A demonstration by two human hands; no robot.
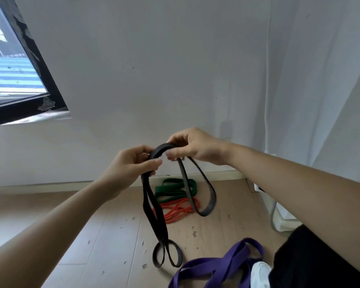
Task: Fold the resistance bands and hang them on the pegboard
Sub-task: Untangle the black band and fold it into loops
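Note:
I hold a black resistance band (156,217) up in front of the white wall with both hands. My left hand (129,167) pinches its top bend on the left, and from there long loops hang down almost to the floor. My right hand (193,147) pinches the same bend on the right, with a shorter loop (208,196) dangling below it. On the floor by the wall lie a green band (175,189) and a tangled orange band (179,210). A purple band (218,267) lies at the bottom near my foot. No pegboard is in view.
A black-framed window (29,65) is at the upper left. A white curtain (320,80) hangs on the right, with a white object (279,215) on the floor below it. The wooden floor (104,235) carries small scraps. My white shoe (260,275) shows at the bottom right.

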